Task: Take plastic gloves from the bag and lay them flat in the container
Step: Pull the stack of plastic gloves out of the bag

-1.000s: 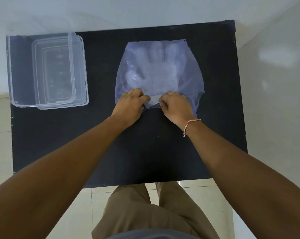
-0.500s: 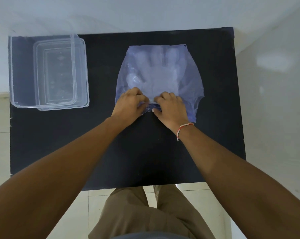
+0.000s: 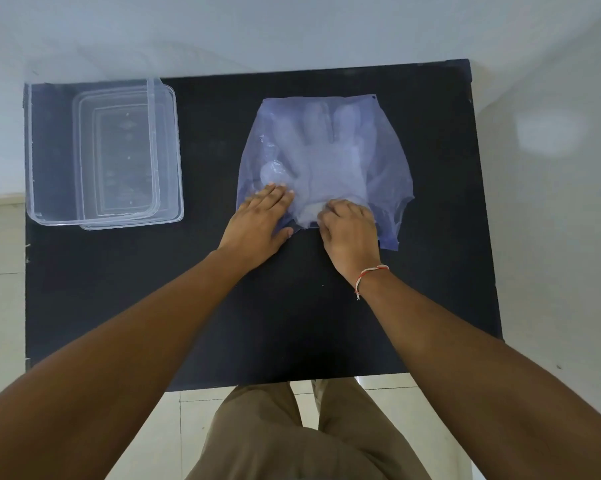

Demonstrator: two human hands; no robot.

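Black table point(image 3: 223, 306) lies under everything; a clear container point(image 3: 53, 161) sits at its far left corner, well apart from the bluish bag point(image 3: 389, 161) holding the gloves point(image 3: 323, 157); our left hand point(image 3: 257, 226) presses flat, fingers spread, on the bag's near edge; our right hand point(image 3: 349, 230) pinches the bag's opening beside it.

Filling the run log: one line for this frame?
left hand flat on translucent bluish plastic bag | right hand pinching at mouth | clear plastic container holds no gloves
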